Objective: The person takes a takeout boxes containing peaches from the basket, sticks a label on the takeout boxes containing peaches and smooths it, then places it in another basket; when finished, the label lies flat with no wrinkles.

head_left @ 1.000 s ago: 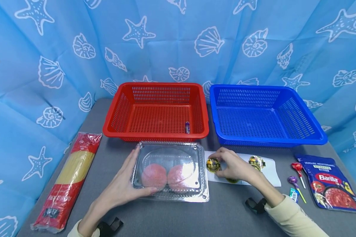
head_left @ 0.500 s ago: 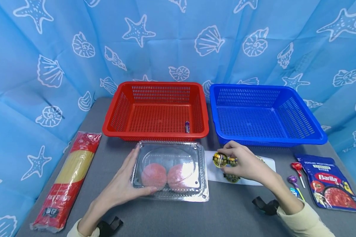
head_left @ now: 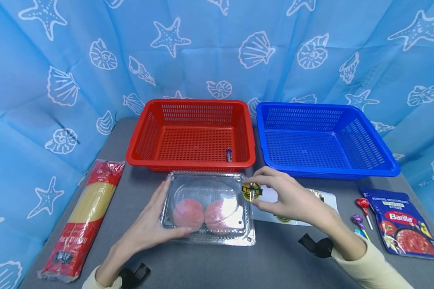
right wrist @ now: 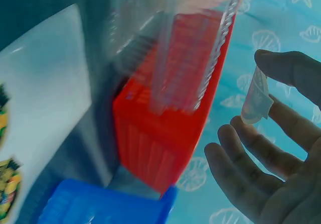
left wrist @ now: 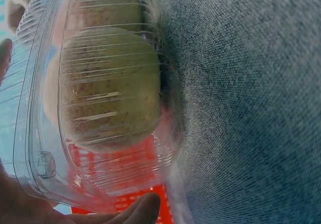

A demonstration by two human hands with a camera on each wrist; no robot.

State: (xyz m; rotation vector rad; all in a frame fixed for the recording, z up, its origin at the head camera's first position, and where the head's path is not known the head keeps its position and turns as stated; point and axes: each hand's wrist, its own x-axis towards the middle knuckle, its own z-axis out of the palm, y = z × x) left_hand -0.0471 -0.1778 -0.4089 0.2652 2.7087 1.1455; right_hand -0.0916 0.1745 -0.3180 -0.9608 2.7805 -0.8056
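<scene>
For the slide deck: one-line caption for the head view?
Left hand steadies a clear clamshell box while right hand pinches a round sticker beside it.

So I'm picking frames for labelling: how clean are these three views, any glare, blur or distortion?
Head view: sharp and evenly lit, wide-angle bending at the edges, glare on the clear clamshell box. Left wrist view: very close, the box ribbed with highlights, left hand cropped. Right wrist view: soft throughout, the red basket blurred, the sticker in the right hand barely readable.
</scene>
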